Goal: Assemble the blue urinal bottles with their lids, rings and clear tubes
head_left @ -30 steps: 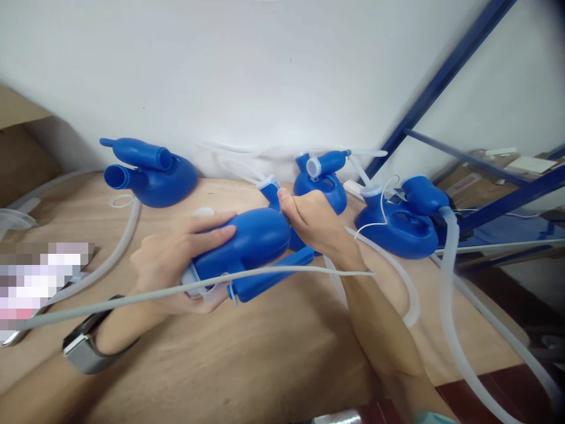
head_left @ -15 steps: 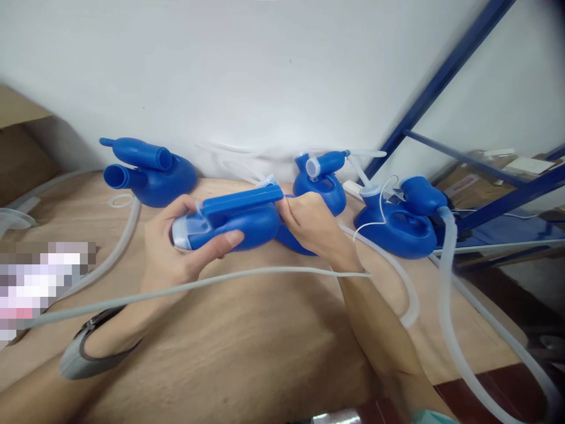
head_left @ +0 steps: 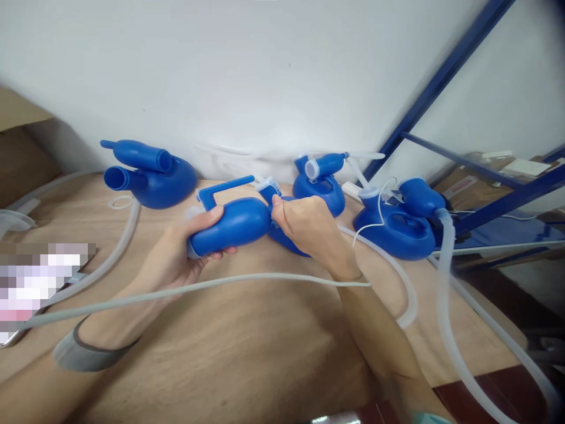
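Note:
My left hand (head_left: 185, 250) is wrapped round the near end of a blue plastic bulb-shaped vessel (head_left: 233, 224), whose flat handle (head_left: 223, 189) points up and to the right. My right hand (head_left: 304, 227) is closed on the vessel's far end, pinching its capped neck (head_left: 268, 191) with thumb and fingers. The vessel is held just above the wooden table (head_left: 265, 353). A thin grey tube (head_left: 176, 291) runs across in front of both wrists.
Three more blue vessels stand along the wall: one at the left (head_left: 148, 174), one in the middle (head_left: 320, 176), one at the right (head_left: 397, 221) with clear hoses (head_left: 445, 306) attached. A cardboard box (head_left: 17, 147) sits far left. A blue metal frame (head_left: 441, 76) rises at the right.
The vessel has been rolled in my hands: its handle went from the underside to the top. My left hand slid back to the near end; my right hand stayed on the neck.

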`<state>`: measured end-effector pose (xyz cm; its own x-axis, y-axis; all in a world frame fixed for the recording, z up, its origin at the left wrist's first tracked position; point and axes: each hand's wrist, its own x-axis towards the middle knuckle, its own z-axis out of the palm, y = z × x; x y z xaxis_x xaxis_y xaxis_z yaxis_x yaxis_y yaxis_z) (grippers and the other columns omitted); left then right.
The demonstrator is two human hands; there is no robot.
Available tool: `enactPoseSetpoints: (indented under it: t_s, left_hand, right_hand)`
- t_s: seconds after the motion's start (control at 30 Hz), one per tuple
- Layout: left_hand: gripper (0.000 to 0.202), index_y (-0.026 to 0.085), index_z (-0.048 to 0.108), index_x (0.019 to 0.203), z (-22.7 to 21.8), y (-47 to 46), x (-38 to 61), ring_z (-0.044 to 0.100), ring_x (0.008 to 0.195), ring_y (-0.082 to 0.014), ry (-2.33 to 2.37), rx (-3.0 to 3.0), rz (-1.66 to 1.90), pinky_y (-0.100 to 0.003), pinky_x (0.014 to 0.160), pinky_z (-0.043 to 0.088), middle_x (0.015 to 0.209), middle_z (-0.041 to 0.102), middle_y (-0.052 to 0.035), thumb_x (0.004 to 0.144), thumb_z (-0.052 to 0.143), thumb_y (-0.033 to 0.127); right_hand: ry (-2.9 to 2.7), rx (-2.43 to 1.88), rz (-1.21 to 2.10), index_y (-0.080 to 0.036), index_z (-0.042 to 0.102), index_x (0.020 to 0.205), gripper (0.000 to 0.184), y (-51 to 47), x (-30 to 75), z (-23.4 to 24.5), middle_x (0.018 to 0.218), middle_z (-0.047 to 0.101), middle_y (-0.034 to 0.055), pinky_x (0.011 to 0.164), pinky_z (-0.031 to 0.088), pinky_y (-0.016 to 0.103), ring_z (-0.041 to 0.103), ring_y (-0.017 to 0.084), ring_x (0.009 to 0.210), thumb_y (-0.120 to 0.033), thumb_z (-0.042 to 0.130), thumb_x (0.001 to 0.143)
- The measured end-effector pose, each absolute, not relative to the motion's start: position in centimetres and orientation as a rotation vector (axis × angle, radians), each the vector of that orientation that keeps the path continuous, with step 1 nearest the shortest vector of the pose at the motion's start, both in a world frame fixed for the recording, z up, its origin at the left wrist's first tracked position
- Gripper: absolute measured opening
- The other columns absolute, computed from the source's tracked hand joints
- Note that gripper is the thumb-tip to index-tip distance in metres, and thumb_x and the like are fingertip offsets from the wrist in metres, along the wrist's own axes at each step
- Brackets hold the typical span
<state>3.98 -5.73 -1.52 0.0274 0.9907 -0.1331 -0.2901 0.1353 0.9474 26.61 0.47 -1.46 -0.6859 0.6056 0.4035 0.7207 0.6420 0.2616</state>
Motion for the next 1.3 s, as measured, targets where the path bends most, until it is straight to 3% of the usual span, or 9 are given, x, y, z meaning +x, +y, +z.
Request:
enactPoseSetpoints:
  t_s: [0.2, 0.3, 0.4, 0.5, 0.63, 0.7, 0.8, 0.97, 1.3]
  left_hand:
    - [0.04, 0.015, 0.077, 0.092, -0.2, -4.8, 2.7, 0.066, 0.066, -0.014, 1.087, 1.074, 1.376, -0.019, 0.048, 0.054, 0.087, 0.074, -0.0047, 0.061, 0.098, 0.032]
    - [0.041, 0.017, 0.077, 0.093, 0.0, -4.3, 2.2, 0.064, 0.069, -0.0149, 1.153, 1.136, 1.467, -0.021, 0.047, 0.053, 0.088, 0.072, -0.0021, 0.058, 0.097, 0.027]
    - [0.04, 0.018, 0.074, 0.091, -0.3, -3.8, 1.5, 0.062, 0.068, -0.0143, 1.221, 1.152, 1.53, -0.022, 0.048, 0.051, 0.082, 0.069, 0.0008, 0.06, 0.097, 0.027]
    - [0.039, 0.018, 0.07, 0.09, -0.6, -3.4, 1.1, 0.063, 0.067, -0.0143, 1.246, 1.143, 1.542, -0.024, 0.051, 0.05, 0.08, 0.068, 0.0018, 0.062, 0.097, 0.028]
    - [0.038, 0.017, 0.068, 0.089, -0.2, -3.4, 0.9, 0.062, 0.064, -0.0134, 1.202, 1.116, 1.604, -0.024, 0.05, 0.049, 0.081, 0.069, 0.0013, 0.065, 0.095, 0.03]
    - [0.037, 0.017, 0.069, 0.088, 0.2, -3.6, 0.8, 0.063, 0.065, -0.0144, 1.162, 1.112, 1.612, -0.024, 0.05, 0.049, 0.08, 0.07, 0.0002, 0.066, 0.096, 0.029]
    - [0.038, 0.018, 0.071, 0.089, 0.9, -4.1, 0.6, 0.067, 0.067, -0.017, 1.134, 1.113, 1.592, -0.024, 0.049, 0.049, 0.079, 0.072, -0.0014, 0.065, 0.097, 0.03]
    - [0.042, 0.016, 0.075, 0.091, 1.9, -4.7, 0.3, 0.069, 0.064, -0.0193, 1.119, 1.14, 1.569, -0.025, 0.044, 0.048, 0.086, 0.075, -0.0057, 0.06, 0.098, 0.033]
    - [0.047, 0.017, 0.079, 0.088, 2.0, -4.6, 0.0, 0.071, 0.063, -0.0199, 1.133, 1.165, 1.513, -0.021, 0.039, 0.052, 0.09, 0.076, -0.0089, 0.052, 0.099, 0.039]
  right_hand:
    - [-2.343, -1.139, -0.089, -0.018, 0.07, 0.09, 0.056, 0.7, 26.0, -1.6, 0.072, 0.066, 0.0016, 0.062, 0.029, 0.032, 0.055, 0.015, 0.062, -0.033, 0.023, 0.118]
    - [-2.242, -1.083, 0.02, -0.019, 0.069, 0.109, 0.042, 0.7, 25.9, -1.4, 0.102, 0.074, 0.0056, 0.079, 0.043, 0.03, 0.067, 0.019, 0.091, -0.042, 0.035, 0.116]
    - [-2.104, -0.989, -0.129, -0.017, 0.067, 0.124, 0.035, 0.3, 25.5, -1.6, 0.126, 0.071, 0.0139, 0.1, 0.046, 0.037, 0.064, 0.026, 0.118, -0.042, 0.045, 0.112]
    - [-2.067, -0.944, -0.151, -0.018, 0.071, 0.111, 0.035, -0.7, 24.4, -2.3, 0.105, 0.075, 0.0118, 0.089, 0.049, 0.034, 0.068, 0.023, 0.1, -0.039, 0.043, 0.111]
    - [-2.097, -0.991, 0.463, -0.021, 0.065, 0.084, 0.04, -1.5, 22.5, -3.5, 0.077, 0.07, 0.0016, 0.071, 0.046, 0.028, 0.065, 0.016, 0.074, -0.048, 0.047, 0.108]
    - [-1.961, -0.95, 0.871, -0.021, 0.064, 0.093, 0.038, -1.0, 21.9, -4.3, 0.081, 0.07, 0.0012, 0.074, 0.049, 0.028, 0.067, 0.016, 0.077, -0.051, 0.046, 0.108]
    - [-1.647, -0.838, 1.248, -0.022, 0.056, 0.127, 0.044, 0.0, 21.4, -5.2, 0.101, 0.071, 0.0054, 0.075, 0.056, 0.029, 0.072, 0.018, 0.088, -0.059, 0.045, 0.106]
    - [-1.497, -0.766, 1.259, -0.025, 0.045, 0.142, 0.054, 0.4, 21.2, -5.4, 0.124, 0.067, 0.0122, 0.078, 0.061, 0.032, 0.074, 0.022, 0.104, -0.063, 0.047, 0.104]
    - [-1.447, -0.558, 1.341, -0.024, 0.059, 0.115, 0.034, 0.0, 21.3, -5.1, 0.106, 0.065, 0.005, 0.063, 0.055, 0.026, 0.071, 0.017, 0.087, -0.057, 0.054, 0.104]
